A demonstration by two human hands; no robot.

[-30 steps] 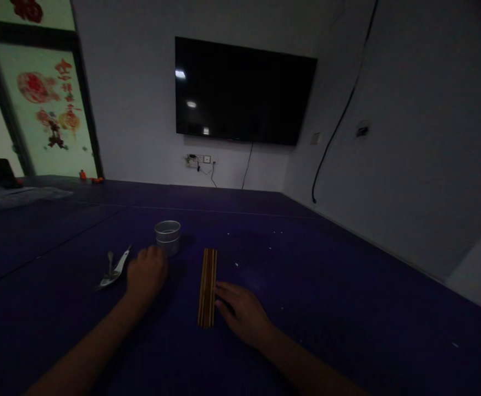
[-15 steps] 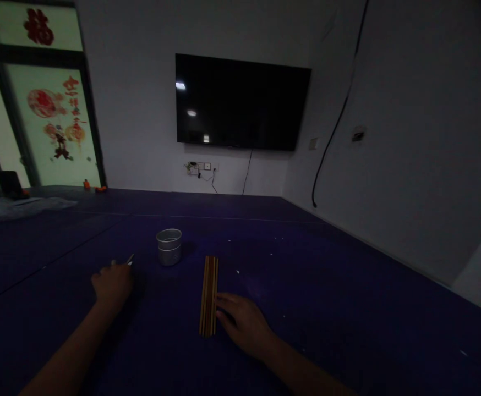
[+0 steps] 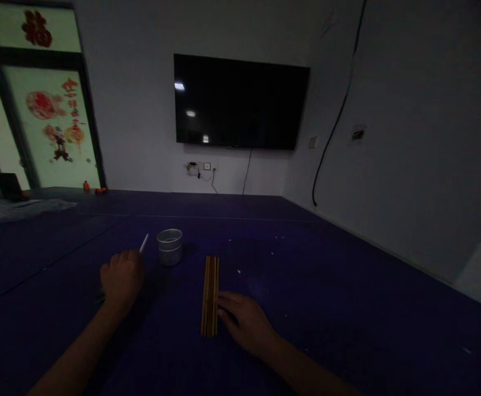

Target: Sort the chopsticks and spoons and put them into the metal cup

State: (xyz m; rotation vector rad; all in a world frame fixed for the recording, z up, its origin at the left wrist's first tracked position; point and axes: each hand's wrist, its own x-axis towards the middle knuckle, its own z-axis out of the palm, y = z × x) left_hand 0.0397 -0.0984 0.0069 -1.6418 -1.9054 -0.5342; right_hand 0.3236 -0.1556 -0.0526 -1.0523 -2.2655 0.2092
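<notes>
My left hand [image 3: 123, 278] is closed around a slim stick-like thing [image 3: 144, 243], raised left of the metal cup. Its pale, narrow end sticks out beyond the fingers towards the cup; I cannot make out its kind. The silver, open-topped metal cup [image 3: 170, 247] stands upright on the purple surface. To the right of it, several chopsticks [image 3: 209, 297] lie side by side in a neat row, pointing away from me. My right hand [image 3: 244, 322] rests beside them, fingers stretched and thumb apart, its fingertips at the row's right edge.
Small white scraps [image 3: 239, 271] dot the purple surface [image 3: 348, 308]. A plastic sheet with dark items [image 3: 9, 187] lies far left, near small orange objects [image 3: 100, 190]. Beyond are a wall-mounted television [image 3: 240, 102] and a hanging black cable [image 3: 339, 115].
My left hand has risen and moved right, nearer the cup, and the stick's pale end now shows more. My right hand and the chopsticks have stayed in place.
</notes>
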